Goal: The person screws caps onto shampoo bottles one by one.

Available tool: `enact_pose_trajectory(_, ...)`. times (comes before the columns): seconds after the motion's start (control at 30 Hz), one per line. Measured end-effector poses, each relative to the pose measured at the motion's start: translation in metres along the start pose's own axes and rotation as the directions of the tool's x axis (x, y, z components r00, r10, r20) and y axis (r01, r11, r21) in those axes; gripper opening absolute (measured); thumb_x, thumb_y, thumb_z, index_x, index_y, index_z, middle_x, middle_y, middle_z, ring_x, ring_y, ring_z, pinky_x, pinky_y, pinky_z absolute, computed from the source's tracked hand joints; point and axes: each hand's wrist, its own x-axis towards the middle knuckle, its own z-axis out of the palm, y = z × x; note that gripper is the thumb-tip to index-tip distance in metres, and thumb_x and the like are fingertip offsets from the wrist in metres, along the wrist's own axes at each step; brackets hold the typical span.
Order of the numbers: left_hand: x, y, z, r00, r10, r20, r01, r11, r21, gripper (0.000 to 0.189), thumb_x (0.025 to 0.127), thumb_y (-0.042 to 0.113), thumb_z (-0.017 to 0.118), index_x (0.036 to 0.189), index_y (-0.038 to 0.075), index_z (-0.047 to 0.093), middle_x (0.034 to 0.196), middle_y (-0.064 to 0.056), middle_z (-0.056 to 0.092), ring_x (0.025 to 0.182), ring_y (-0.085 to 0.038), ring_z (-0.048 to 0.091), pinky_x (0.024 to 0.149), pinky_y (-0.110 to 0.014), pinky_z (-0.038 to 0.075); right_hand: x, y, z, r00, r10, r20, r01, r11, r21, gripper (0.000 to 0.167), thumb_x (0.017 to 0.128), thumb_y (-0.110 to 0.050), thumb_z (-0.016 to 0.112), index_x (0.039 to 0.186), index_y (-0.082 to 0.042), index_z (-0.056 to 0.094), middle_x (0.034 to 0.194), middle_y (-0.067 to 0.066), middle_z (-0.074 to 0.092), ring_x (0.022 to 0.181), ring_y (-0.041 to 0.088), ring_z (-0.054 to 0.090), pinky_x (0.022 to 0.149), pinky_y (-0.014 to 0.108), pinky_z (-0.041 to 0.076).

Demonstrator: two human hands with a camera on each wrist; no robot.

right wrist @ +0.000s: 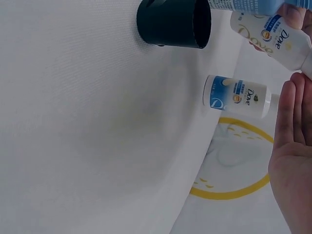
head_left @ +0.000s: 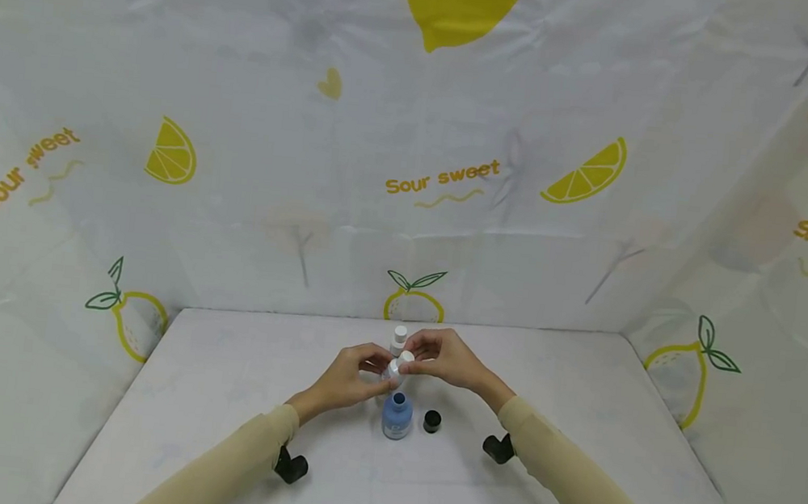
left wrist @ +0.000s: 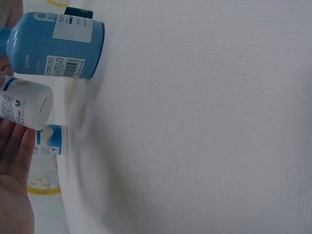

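Observation:
My left hand [head_left: 344, 378] grips a small white Dove bottle [head_left: 393, 371] by its body, tilted and lifted off the table. At its top, my right hand [head_left: 448, 359] pinches the white cap [head_left: 406, 357] between thumb and fingers. Whether the cap is loose from the neck I cannot tell. Just in front, a blue bottle [head_left: 397, 420] stands upright with its mouth uncovered. To its right sits a black cap [head_left: 432, 421]. Behind the hands a second white Dove bottle [right wrist: 239, 96] with a blue lower label stands upright, its white cap on.
A white cloth covers the table [head_left: 216, 380], and its back edge meets a white curtain [head_left: 243, 253] printed with lemons. Black wrist camera mounts [head_left: 291, 467] show beside both forearms.

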Motion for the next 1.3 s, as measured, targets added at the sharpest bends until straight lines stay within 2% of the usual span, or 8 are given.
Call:
enact_pose_trajectory(0.2,0.003,-0.003,0.002,1.0,0.006,0.01,-0.006,1.0,-0.008,0.035,0.096,0.019,0.086,0.125,0.004,0.073,0.122,-0.013,0.079,0.109,-0.028,0.079,0.096,-0.024,0.066,-0.001,0.0,-0.001,1.0,-0.005,-0.015,0.006,1.0,0.028,0.027,0.092,-0.009,0.087,0.114,0.0,0.075,0.112,0.021,0.076,0.095,0.011,0.073,0.092,0.024,0.065)
enact_pose_trajectory(0.33,0.005,-0.007,0.005,1.0,0.007,0.014,-0.007,1.0,-0.016,0.036,0.097,0.018,0.084,0.127,0.003,0.073,0.125,-0.014,0.079,0.112,-0.031,0.079,0.096,-0.024,0.065,-0.004,0.0,-0.003,1.0,0.013,-0.028,-0.012,0.999,0.031,0.027,0.094,-0.011,0.086,0.117,0.0,0.074,0.112,0.02,0.076,0.096,0.013,0.074,0.092,0.024,0.065)
enact_pose_trajectory(0.6,0.005,-0.011,0.011,0.999,-0.031,0.016,0.031,1.0,-0.004,0.039,0.098,0.017,0.082,0.132,0.001,0.072,0.13,-0.016,0.078,0.107,-0.028,0.08,0.089,-0.023,0.067,-0.013,0.003,-0.01,0.998,0.017,-0.06,-0.015,0.999,0.039,0.025,0.098,-0.01,0.08,0.12,0.002,0.074,0.113,0.021,0.077,0.098,0.016,0.074,0.09,0.018,0.063)
enact_pose_trajectory(0.9,0.001,-0.018,0.014,0.998,-0.065,-0.001,0.065,0.998,-0.016,0.038,0.095,0.017,0.085,0.129,0.003,0.074,0.129,-0.015,0.079,0.106,-0.029,0.081,0.093,-0.025,0.067,-0.022,0.011,-0.014,0.996,0.038,-0.079,-0.034,0.998,0.048,0.026,0.103,-0.011,0.075,0.121,0.007,0.072,0.115,0.021,0.076,0.099,0.01,0.072,0.091,0.015,0.061)
enact_pose_trajectory(1.0,-0.001,-0.019,0.015,0.997,-0.077,-0.004,0.077,0.997,-0.014,0.039,0.094,0.017,0.086,0.129,0.005,0.075,0.129,-0.013,0.079,0.108,-0.027,0.08,0.094,-0.024,0.066,-0.025,0.013,-0.015,0.996,0.036,-0.08,-0.033,0.999,0.039,0.021,0.103,-0.01,0.074,0.118,0.005,0.073,0.114,0.022,0.076,0.099,0.015,0.073,0.09,0.015,0.061)
enact_pose_trajectory(1.1,-0.001,-0.02,0.016,0.997,-0.079,-0.003,0.078,0.997,-0.012,0.039,0.094,0.017,0.086,0.13,0.005,0.074,0.13,-0.013,0.079,0.111,-0.027,0.079,0.094,-0.023,0.066,-0.028,0.014,-0.016,0.996,0.041,-0.082,-0.039,0.999,0.028,0.016,0.104,-0.009,0.073,0.115,0.003,0.074,0.112,0.021,0.076,0.099,0.025,0.075,0.088,0.016,0.062)
enact_pose_trajectory(1.3,-0.004,-0.017,0.016,0.994,-0.103,0.024,0.104,0.994,-0.039,0.043,0.096,0.016,0.084,0.135,0.003,0.07,0.134,-0.015,0.076,0.119,-0.032,0.077,0.096,-0.023,0.065,-0.031,0.015,-0.016,0.995,0.068,-0.071,-0.066,0.997,0.037,0.016,0.104,-0.006,0.07,0.115,0.006,0.073,0.11,0.022,0.077,0.102,0.042,0.076,0.088,0.02,0.064)
